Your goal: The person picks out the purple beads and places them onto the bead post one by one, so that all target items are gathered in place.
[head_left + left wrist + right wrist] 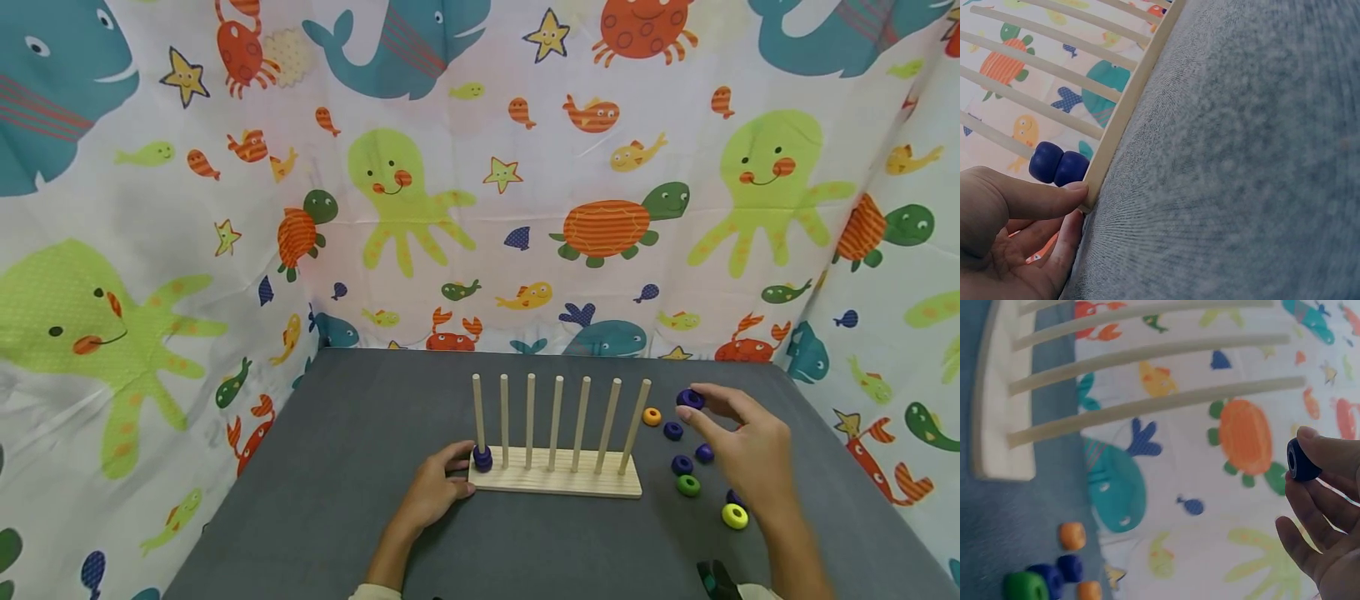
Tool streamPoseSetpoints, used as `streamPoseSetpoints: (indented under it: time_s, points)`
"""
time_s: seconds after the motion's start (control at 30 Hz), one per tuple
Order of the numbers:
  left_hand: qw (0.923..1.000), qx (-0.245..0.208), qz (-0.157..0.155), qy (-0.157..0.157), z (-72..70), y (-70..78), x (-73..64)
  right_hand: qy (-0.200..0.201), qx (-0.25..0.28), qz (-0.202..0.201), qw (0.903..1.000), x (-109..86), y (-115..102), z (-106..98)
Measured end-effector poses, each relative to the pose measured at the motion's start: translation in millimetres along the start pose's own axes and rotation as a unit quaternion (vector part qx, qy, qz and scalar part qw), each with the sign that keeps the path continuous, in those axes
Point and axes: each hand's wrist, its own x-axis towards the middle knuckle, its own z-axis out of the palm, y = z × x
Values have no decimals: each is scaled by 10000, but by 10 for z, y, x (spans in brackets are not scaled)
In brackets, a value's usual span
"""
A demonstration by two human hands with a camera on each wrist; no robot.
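Observation:
A wooden peg stand with a row of several upright pegs stands on the table. Two dark blue beads are stacked at the foot of its leftmost peg; in the left wrist view these stacked beads sit against the base. My left hand grips the left end of the base, thumb and fingers about its edge. Raised to the right of the pegs, my right hand pinches a dark blue bead between thumb and fingertips. In the right wrist view the pinched bead shows its hole.
Loose beads lie right of the stand: an orange bead, several dark blue ones such as this blue bead, a green bead and a yellow bead. The grey table meets a printed curtain behind.

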Motion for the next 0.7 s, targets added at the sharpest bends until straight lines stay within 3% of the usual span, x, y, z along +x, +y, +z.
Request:
streamPoseSetpoints:
  time_s: [0.4,0.7]
  points:
    - [10000,35,-2,-19,-4,1,-4,197,183,-571,9980,168,-458,-88]
    - [10000,-4,-23,-12,-4,-2,-1,179,437,-804,9956,209,-737,11]
